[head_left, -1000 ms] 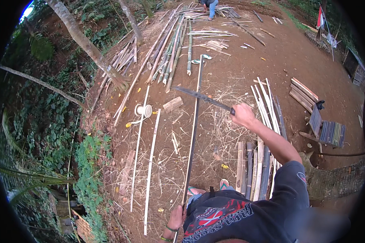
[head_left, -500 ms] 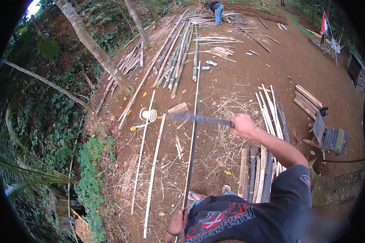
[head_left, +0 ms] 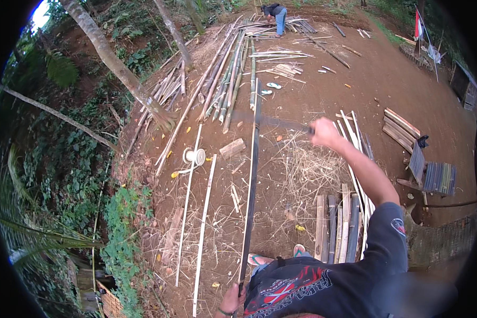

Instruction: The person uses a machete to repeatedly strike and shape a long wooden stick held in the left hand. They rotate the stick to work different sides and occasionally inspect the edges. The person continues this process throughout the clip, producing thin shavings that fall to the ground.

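Right hand (head_left: 325,132) clenched on a blurred machete (head_left: 270,121), right of centre frame, blade across a long bamboo pole (head_left: 252,180). Left hand (head_left: 230,299) grips the pole's near end at bottom centre. White spool (head_left: 194,156) left of pole.

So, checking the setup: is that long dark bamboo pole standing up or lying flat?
Tilted: left hand lifts the long dark bamboo pole's near end.

Bare reddish dirt yard (head_left: 387,79) under soft daylight, littered with dry shavings. Leaning tree trunks (head_left: 116,69) and green undergrowth (head_left: 63,175) edge one side; a bamboo pile (head_left: 228,74) lies beyond.
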A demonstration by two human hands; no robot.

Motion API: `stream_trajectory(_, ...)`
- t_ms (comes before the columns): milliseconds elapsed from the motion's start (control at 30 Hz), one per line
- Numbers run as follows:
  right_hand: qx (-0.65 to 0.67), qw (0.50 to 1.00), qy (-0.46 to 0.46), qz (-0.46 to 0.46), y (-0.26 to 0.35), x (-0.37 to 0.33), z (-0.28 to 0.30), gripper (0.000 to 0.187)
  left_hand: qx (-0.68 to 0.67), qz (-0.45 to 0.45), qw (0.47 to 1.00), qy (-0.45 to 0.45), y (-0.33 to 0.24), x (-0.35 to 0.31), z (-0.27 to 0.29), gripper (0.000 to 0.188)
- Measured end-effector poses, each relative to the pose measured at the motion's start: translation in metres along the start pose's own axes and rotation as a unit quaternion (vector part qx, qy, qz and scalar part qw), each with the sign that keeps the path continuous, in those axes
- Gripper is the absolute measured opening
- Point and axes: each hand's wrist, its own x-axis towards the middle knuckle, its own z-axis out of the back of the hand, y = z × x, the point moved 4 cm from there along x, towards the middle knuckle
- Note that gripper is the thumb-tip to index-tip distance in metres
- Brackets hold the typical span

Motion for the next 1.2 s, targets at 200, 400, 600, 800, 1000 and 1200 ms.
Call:
stream_trajectory(200,0.097,0.965,-0.14,-0.198,-0.06,0.027,0.048,0.022,-0.06,0.084,0.992,0.077,-0.015,-0.011,-0.019,0.061)
stream_trajectory(400,0.116,0.988,0.04,-0.094,0.038,-0.031,-0.003,0.011,-0.226,0.109,0.947,0.2,-0.016,0.015,-0.007,0.066)
stream_trajectory(600,-0.003,0.98,0.029,0.194,0.098,-0.051,-0.022,0.006,-0.299,0.105,0.916,0.245,-0.033,0.021,-0.012,0.064)
stream_trajectory(800,0.04,0.997,0.04,-0.047,0.027,-0.004,-0.026,0.012,-0.27,0.136,0.925,0.232,-0.023,0.007,-0.019,0.064)
stream_trajectory(1000,0.046,0.998,0.046,0.004,0.026,-0.012,-0.045,0.015,-0.293,0.164,0.91,0.244,-0.007,0.013,-0.007,0.065)
stream_trajectory(1200,0.015,0.99,0.024,0.139,0.052,-0.031,-0.041,0.015,-0.333,0.16,0.895,0.25,-0.015,0.0,-0.005,0.065)
